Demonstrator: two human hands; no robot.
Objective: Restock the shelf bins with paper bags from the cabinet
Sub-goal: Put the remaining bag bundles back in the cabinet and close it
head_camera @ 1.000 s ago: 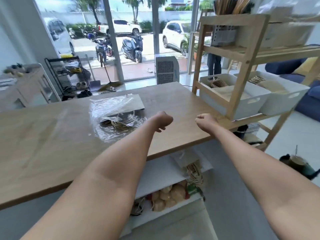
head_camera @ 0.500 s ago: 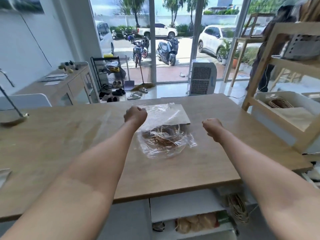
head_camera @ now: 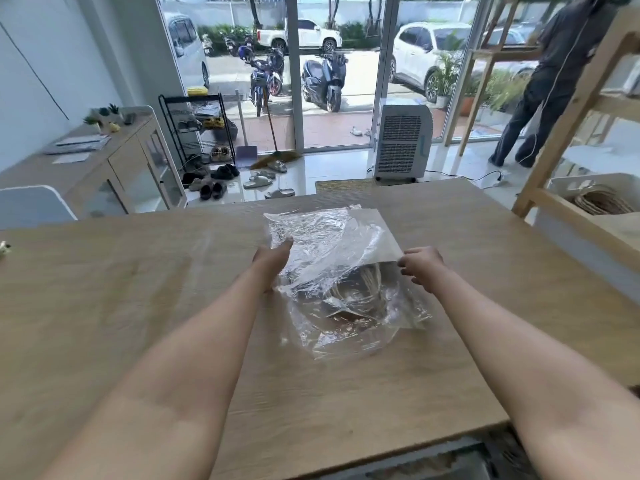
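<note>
On the wide wooden table [head_camera: 138, 306] that fills most of the view, a crumpled clear plastic wrapper [head_camera: 346, 271] lies in the middle, with a flat pack of paper bags [head_camera: 375, 233] and their twine handles showing through it. At the far right stands the wooden shelf [head_camera: 568, 112], and one white bin [head_camera: 568, 183] on it already holds coiled handles. A second ago both fists were closed and hovering short of the pack; now both arms have reached it. The left hand [head_camera: 272, 259] lies against the wrapper's left edge, fingers together and slightly curled, though whether they grip the film I cannot tell. The right hand [head_camera: 420, 266] has its fingertips [head_camera: 403, 263] pinching at the pack's near right corner, seemingly paper and film together. That suggests the step in hand is pulling the bags free of the wrapper, so the bins are not yet being filled; the loose film may drag or cling as the stack slides out
</note>
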